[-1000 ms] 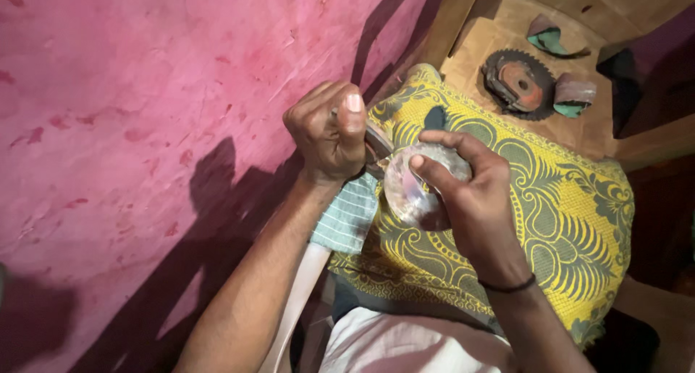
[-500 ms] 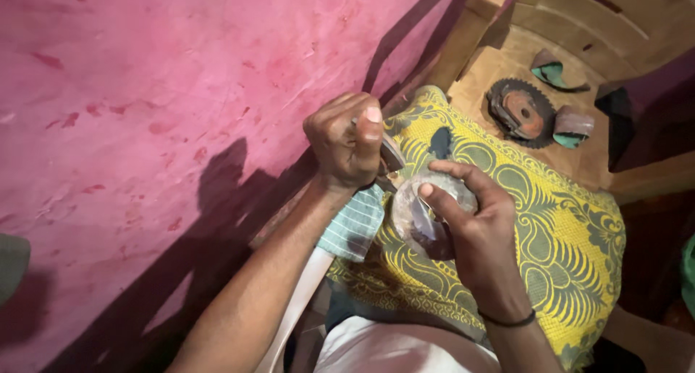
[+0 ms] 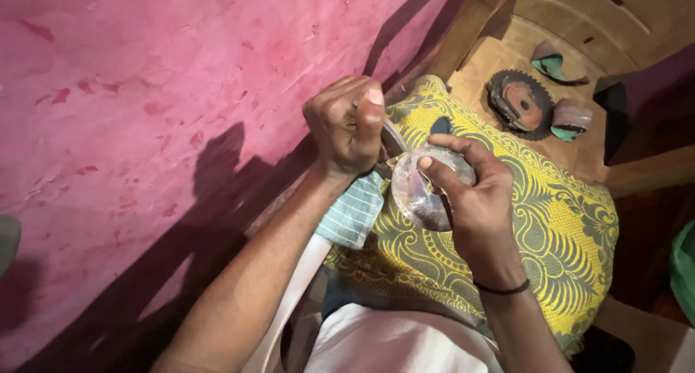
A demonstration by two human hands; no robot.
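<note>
A rough, matt pink plastered wall (image 3: pixel 159 91) shows scuffs and darker blotches. A yellow patterned woven cloth (image 3: pixel 550 250) looks soft and matt, with a pale green striped cloth (image 3: pixel 355 214) beside it, also matt. The right hand (image 3: pixel 474 199) holds a round, greyish disc (image 3: pixel 423 192) with a dull sheen and worn face. A dark toothed metal wheel (image 3: pixel 517 102), rusty and matt, lies on a bare, unpolished wooden seat (image 3: pixel 492 62). White fabric (image 3: pixel 391 344) looks smooth.

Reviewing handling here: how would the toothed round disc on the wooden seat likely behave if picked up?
The toothed disc looks like rusty metal, so probably rigid and heavy for its size. Its jagged rim could snag or scratch fingers. It leans slightly on a curved fragment, so it may shift when nudged.
</note>
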